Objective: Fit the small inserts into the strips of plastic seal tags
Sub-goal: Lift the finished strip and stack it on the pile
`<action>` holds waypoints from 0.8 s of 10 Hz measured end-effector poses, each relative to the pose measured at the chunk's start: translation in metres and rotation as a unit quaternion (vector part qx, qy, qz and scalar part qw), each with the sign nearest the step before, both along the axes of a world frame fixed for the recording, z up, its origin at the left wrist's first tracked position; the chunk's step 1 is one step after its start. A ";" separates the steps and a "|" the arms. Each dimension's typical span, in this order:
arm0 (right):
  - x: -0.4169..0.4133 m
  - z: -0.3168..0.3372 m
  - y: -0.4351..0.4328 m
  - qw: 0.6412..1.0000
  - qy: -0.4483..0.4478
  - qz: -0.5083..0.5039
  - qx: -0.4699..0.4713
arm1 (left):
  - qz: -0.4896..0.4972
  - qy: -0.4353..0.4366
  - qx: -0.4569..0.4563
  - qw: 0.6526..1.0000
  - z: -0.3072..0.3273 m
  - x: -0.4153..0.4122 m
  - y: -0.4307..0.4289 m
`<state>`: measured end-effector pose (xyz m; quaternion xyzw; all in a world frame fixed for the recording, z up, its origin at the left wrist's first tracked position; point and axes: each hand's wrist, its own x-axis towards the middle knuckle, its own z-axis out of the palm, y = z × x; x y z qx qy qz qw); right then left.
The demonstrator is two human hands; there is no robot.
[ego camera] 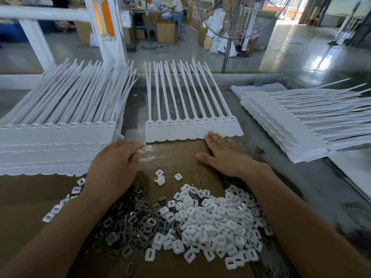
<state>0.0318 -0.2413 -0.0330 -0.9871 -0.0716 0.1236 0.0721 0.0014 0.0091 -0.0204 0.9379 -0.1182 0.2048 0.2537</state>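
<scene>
White strip point(174, 133) lies tails pointing away; right hand point(222, 155) flat on it; left hand point(114, 165) curled, grip unclear.

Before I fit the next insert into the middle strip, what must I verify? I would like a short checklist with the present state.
1. The middle strip lies flat, tails pointing away: ok.
2. The right hand steadies it, straight fingers on its lower edge: ok.
3. The left hand holds an insert: cannot tell; its fingers are curled at the strip's corner.
4. The white inserts are piled within reach: ok.
5. The metal inserts are piled within reach: ok.
6. Its slots are empty: cannot tell, too small.
</scene>
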 end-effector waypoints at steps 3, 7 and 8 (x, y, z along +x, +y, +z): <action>0.000 0.002 0.000 1.000 -0.003 -0.001 0.007 | -0.022 0.329 -0.740 0.587 0.016 0.005 -0.006; 0.003 -0.002 0.000 1.000 0.000 -0.002 0.014 | -0.048 0.288 -0.778 0.556 0.016 0.010 0.000; 0.002 -0.003 0.001 1.000 -0.002 -0.002 0.017 | -0.056 0.288 -0.776 0.558 0.016 0.009 0.001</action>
